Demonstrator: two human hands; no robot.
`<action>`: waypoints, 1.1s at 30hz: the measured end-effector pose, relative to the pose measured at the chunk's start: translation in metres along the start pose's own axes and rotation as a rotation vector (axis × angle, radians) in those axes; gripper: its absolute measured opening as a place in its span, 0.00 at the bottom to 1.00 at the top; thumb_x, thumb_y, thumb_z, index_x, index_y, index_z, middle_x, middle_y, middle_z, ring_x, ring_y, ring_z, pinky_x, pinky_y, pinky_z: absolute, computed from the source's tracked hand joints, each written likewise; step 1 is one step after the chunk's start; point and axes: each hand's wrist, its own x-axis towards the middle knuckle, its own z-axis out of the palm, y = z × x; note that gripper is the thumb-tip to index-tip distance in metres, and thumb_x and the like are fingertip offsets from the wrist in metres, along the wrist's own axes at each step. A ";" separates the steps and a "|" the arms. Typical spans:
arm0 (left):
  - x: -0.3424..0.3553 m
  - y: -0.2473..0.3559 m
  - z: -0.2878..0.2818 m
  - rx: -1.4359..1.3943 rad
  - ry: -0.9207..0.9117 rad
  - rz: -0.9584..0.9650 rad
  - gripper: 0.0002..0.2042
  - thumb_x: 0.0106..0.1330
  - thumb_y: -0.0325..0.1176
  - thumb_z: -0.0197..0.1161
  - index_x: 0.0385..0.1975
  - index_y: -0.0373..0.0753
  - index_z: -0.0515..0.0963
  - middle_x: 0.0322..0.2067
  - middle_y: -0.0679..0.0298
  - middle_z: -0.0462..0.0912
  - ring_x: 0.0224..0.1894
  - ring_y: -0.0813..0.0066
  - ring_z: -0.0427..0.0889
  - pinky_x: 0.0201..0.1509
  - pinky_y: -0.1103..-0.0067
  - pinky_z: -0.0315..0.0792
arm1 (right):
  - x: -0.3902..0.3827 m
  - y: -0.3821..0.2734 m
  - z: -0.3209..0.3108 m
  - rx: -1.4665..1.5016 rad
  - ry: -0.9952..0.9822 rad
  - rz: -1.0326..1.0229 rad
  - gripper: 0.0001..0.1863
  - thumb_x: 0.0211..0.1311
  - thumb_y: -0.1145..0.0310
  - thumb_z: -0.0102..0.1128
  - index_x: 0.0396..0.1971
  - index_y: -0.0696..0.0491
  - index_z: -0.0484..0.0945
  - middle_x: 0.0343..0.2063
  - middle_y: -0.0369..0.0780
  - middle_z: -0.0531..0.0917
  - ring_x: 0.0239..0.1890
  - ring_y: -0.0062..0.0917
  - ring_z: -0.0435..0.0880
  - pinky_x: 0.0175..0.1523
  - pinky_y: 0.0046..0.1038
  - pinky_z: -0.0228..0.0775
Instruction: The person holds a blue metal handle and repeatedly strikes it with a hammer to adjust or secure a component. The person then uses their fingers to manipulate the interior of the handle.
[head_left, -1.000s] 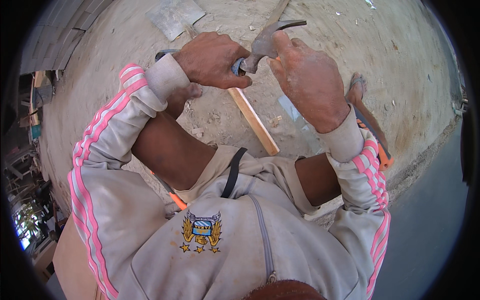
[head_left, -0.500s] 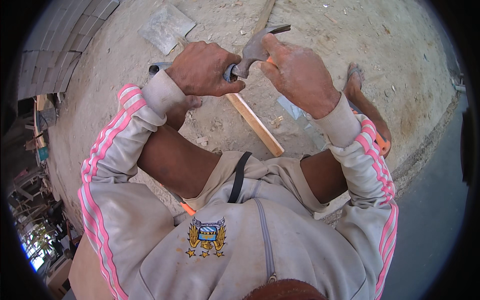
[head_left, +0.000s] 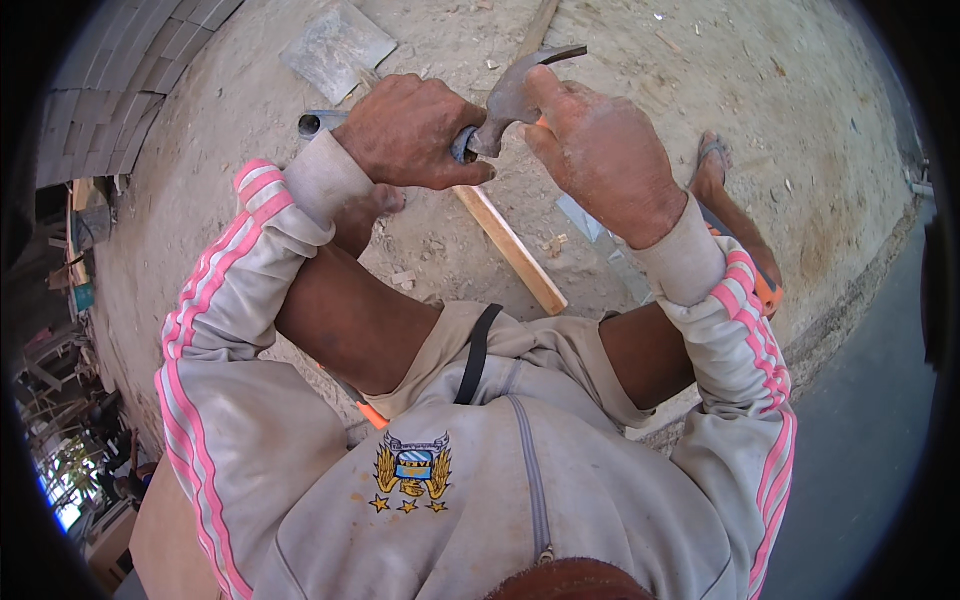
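My left hand (head_left: 400,130) is closed round a small bluish-grey object (head_left: 462,143), whose full shape is hidden by the fingers. The rounded striking end of a grey claw hammer (head_left: 520,92) is at that object, with the claw pointing up and to the right. My right hand (head_left: 610,165) grips the hammer close to its head, and a bit of orange shows by the index finger. A wooden batten (head_left: 510,245) lies on the dusty ground below and between my hands.
Stacked grey blocks (head_left: 120,90) stand at upper left, over cluttered materials. A thin grey sheet (head_left: 338,50), a dark pipe (head_left: 310,126) and glass-like scraps (head_left: 582,218) lie around my sandalled feet. A ledge (head_left: 825,355) borders a smooth grey surface (head_left: 860,440) on the right.
Compared with a second ago, both hands and the hammer appear slightly lower and further left, after a small rise since half a second ago. The grips look the same.
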 end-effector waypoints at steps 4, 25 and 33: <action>0.008 -0.004 0.008 0.038 0.006 -0.060 0.24 0.57 0.60 0.69 0.32 0.42 0.84 0.21 0.58 0.83 0.26 0.53 0.85 0.32 0.62 0.77 | 0.006 0.013 0.004 0.021 -0.032 0.021 0.16 0.67 0.61 0.62 0.45 0.55 0.71 0.32 0.49 0.87 0.36 0.48 0.88 0.40 0.43 0.81; 0.012 0.015 -0.036 -1.129 0.562 -0.148 0.34 0.75 0.68 0.41 0.47 0.39 0.75 0.29 0.65 0.78 0.22 0.82 0.75 0.24 0.83 0.71 | 0.016 0.023 -0.080 1.214 0.242 -0.012 0.23 0.75 0.46 0.57 0.48 0.54 0.75 0.32 0.36 0.80 0.23 0.15 0.74 0.29 0.21 0.69; 0.022 0.009 -0.033 -0.897 0.721 -0.181 0.36 0.73 0.71 0.42 0.45 0.37 0.75 0.23 0.67 0.74 0.20 0.81 0.73 0.22 0.82 0.69 | 0.023 -0.011 -0.069 1.604 0.182 0.305 0.24 0.77 0.43 0.50 0.46 0.52 0.71 0.25 0.35 0.74 0.18 0.15 0.72 0.22 0.21 0.67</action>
